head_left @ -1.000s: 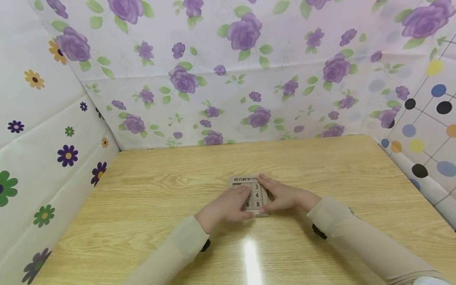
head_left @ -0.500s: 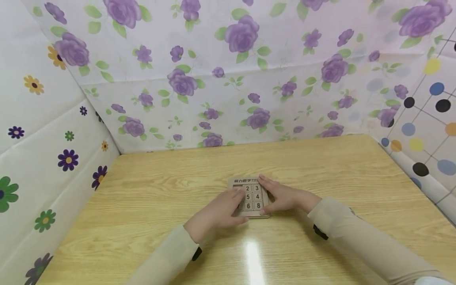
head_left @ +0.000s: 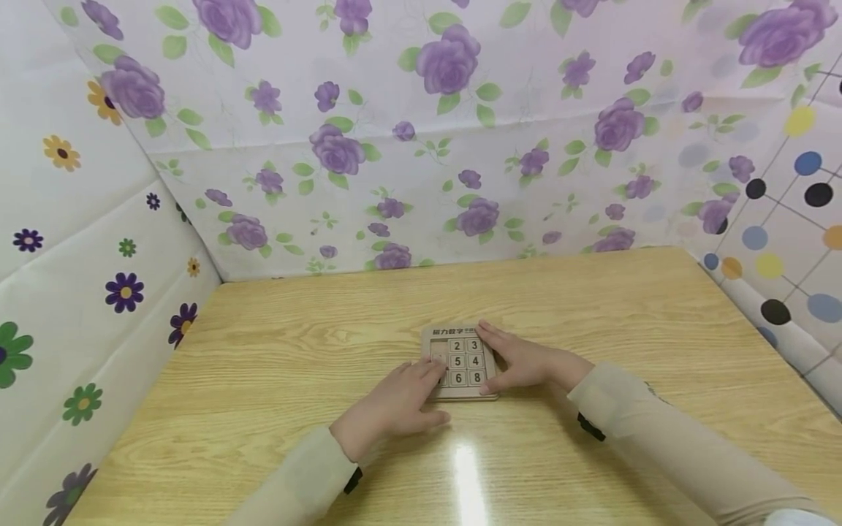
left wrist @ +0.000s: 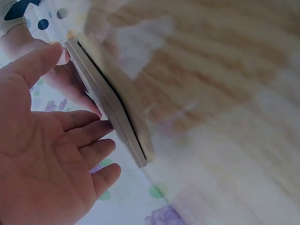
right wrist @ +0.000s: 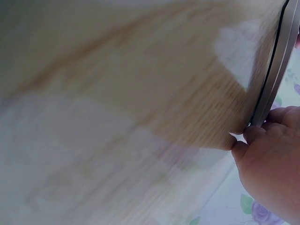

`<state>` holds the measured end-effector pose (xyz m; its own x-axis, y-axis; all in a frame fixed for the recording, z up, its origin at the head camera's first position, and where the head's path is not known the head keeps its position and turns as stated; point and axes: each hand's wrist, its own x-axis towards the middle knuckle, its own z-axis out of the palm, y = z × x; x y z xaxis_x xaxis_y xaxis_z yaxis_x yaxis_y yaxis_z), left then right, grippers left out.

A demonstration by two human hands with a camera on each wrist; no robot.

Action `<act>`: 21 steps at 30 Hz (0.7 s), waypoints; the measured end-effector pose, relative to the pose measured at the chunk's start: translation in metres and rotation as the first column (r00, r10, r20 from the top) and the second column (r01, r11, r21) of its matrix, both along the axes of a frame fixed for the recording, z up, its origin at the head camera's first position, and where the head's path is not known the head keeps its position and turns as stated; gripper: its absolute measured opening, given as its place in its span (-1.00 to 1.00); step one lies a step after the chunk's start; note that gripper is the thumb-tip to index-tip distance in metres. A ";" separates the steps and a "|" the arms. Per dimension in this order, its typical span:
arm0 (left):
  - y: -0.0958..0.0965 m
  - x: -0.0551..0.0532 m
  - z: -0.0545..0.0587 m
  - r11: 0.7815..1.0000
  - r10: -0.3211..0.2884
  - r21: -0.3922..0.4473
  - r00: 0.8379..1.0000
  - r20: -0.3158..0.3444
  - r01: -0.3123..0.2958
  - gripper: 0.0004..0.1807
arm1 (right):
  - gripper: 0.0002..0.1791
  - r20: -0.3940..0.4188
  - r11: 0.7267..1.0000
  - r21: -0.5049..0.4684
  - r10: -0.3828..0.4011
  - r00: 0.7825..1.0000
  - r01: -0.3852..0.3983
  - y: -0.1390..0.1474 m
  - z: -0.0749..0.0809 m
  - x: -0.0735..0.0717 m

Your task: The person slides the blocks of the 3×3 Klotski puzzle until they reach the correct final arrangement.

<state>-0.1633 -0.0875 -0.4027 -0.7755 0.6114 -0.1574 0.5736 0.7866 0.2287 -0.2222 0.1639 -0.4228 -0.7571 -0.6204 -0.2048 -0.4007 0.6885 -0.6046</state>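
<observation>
A number slide puzzle point(head_left: 462, 393) lies flat on the table, with square tiles in a light frame. Tiles 2, 3, 5, 4, 6 and 8 are readable; the top-left cell shows bare. My left hand point(head_left: 400, 400) reaches over the left column, fingertips on a tile there that they partly cover. In the left wrist view the fingers of the left hand point(left wrist: 51, 154) are loosely extended beside the puzzle's edge point(left wrist: 108, 103). My right hand point(head_left: 526, 363) grips the puzzle's right side, fingers at the upper corner and thumb at the lower one.
The wooden table point(head_left: 296, 336) reflects a bright light streak near its front. A purple-flowered cloth point(head_left: 408, 190) hangs behind it. Patterned cloths also line the left side point(head_left: 72, 292) and the right side point(head_left: 789, 241).
My left hand has moved left and toward me, from the middle column to the left one, uncovering tiles 2 and 5 and then the bare top-left cell. The right hand stays put.
</observation>
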 end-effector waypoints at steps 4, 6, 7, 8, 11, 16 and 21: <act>0.003 -0.005 0.000 1.000 0.021 -0.001 0.999 0.026 -0.021 -0.11 | 0.23 0.002 1.000 -0.002 0.000 1.000 0.000 0.000 0.000 0.000; 0.004 -0.008 0.001 1.000 0.029 0.005 0.999 0.032 -0.029 -0.10 | 0.23 0.002 1.000 -0.005 -0.001 1.000 0.001 0.000 0.000 0.000; 0.004 -0.010 0.001 0.999 0.031 0.009 0.999 0.033 -0.031 -0.09 | 0.23 0.000 1.000 -0.006 -0.001 1.000 0.001 0.000 -0.001 0.000; 0.004 -0.012 0.001 0.999 0.033 0.014 0.999 0.034 -0.034 -0.09 | 0.23 -0.002 1.000 -0.006 -0.001 1.000 0.001 0.000 -0.001 -0.001; 0.004 -0.018 0.000 0.999 0.036 0.023 0.999 0.036 -0.037 -0.07 | 0.24 -0.008 1.000 -0.006 0.002 1.000 -0.002 -0.001 -0.001 -0.001; 0.005 -0.022 0.000 0.998 0.045 0.040 0.997 0.055 -0.047 -0.08 | 0.24 0.001 1.000 -0.003 -0.004 1.000 0.004 -0.001 -0.002 -0.001; 0.005 -0.022 0.000 0.998 0.051 0.041 0.996 0.070 -0.054 -0.07 | 0.24 -0.006 1.000 0.000 -0.002 1.000 0.002 0.001 -0.003 -0.002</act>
<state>-0.1855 -0.0821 -0.4031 -0.7948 0.5777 -0.1860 0.5138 0.8036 0.3005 -0.2243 0.1647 -0.4259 -0.7597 -0.6186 -0.2003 -0.4027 0.6895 -0.6019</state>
